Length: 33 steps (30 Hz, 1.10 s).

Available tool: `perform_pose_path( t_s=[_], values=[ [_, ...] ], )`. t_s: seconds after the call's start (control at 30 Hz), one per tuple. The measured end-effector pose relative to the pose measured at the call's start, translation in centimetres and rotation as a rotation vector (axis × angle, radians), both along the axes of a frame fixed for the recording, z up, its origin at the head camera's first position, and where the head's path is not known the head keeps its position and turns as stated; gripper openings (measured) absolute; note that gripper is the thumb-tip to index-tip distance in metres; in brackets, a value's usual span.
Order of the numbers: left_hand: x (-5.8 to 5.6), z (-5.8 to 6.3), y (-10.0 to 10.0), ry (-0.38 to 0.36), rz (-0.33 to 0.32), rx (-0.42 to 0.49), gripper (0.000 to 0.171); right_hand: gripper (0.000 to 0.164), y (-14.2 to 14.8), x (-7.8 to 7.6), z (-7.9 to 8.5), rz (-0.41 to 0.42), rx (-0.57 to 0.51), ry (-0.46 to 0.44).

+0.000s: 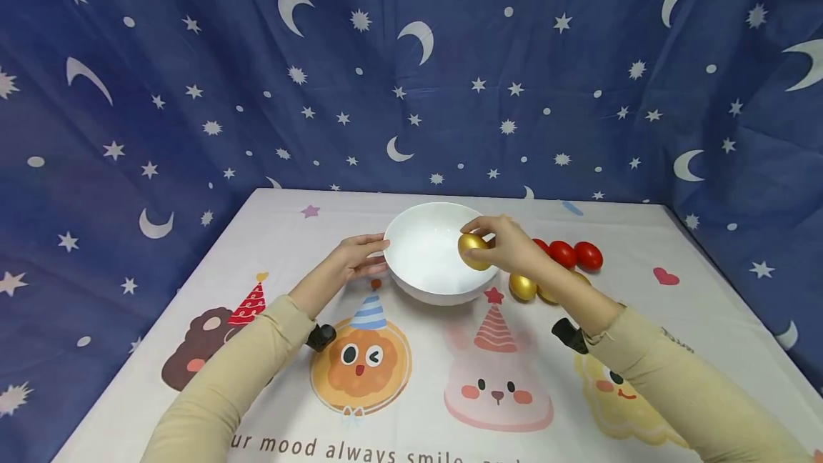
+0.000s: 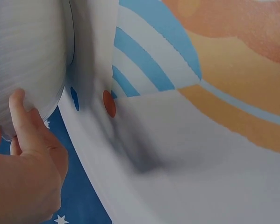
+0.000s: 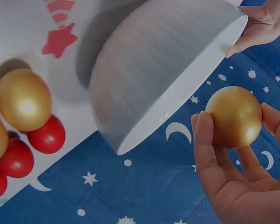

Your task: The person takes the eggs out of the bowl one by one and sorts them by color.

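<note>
A white bowl (image 1: pixel 432 252) stands on the table, its outer wall also filling the left side of the left wrist view. My left hand (image 1: pixel 358 254) holds the bowl's left edge, some fingers against the outer wall (image 2: pixel 27 60). Above the right part of the bowl's opening, my right hand (image 1: pixel 504 243) pinches a golden egg (image 1: pixel 473 251) between thumb and fingertips. The right wrist view shows this golden egg (image 3: pixel 234 116) apart from the bowl's rim.
Several red eggs (image 1: pixel 588 256) and golden eggs (image 1: pixel 523 287) lie right of the bowl, partly hidden by my right forearm. The white tablecloth (image 1: pixel 398 413) carries printed cartoon figures. A blue curtain (image 1: pixel 360 77) with moons and stars hangs behind the table.
</note>
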<state>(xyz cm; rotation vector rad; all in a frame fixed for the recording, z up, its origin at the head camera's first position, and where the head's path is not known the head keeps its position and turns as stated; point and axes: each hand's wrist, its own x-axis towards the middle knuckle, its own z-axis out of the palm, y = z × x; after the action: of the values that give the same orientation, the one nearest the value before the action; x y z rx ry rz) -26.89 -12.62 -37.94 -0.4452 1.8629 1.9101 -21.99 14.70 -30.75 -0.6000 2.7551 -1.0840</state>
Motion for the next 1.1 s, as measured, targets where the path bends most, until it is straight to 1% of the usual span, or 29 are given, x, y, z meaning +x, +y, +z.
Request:
perform_pose_path(
  t_s=[0.1,0.23,0.47,0.77,0.93,1.1],
  values=[
    [-0.1,0.0,0.1,0.005,0.001,-0.007,0.048,0.037,1.0,0.7,-0.1,-0.007,-0.003,0.017],
    [-0.2,-0.1,-0.1,0.016,0.009,-0.002,0.048,0.039,2.0,1.2,-0.3,-0.032,0.009,0.033],
    [-0.2,-0.1,0.1,-0.001,0.013,-0.022,0.045,0.046,4.7,2.2,-0.6,-0.111,0.038,0.024],
    [-0.2,0.0,-0.1,-0.002,0.015,-0.018,0.046,0.046,7.6,2.6,-0.9,-0.156,0.072,0.049],
    [-0.1,0.1,-0.2,-0.009,0.008,-0.026,0.046,0.046,9.2,3.2,-1.0,-0.172,0.091,0.053],
    [0.0,0.1,-0.2,-0.007,0.011,-0.022,0.046,0.046,11.4,3.6,-1.5,-0.189,0.13,0.092]
  ],
)
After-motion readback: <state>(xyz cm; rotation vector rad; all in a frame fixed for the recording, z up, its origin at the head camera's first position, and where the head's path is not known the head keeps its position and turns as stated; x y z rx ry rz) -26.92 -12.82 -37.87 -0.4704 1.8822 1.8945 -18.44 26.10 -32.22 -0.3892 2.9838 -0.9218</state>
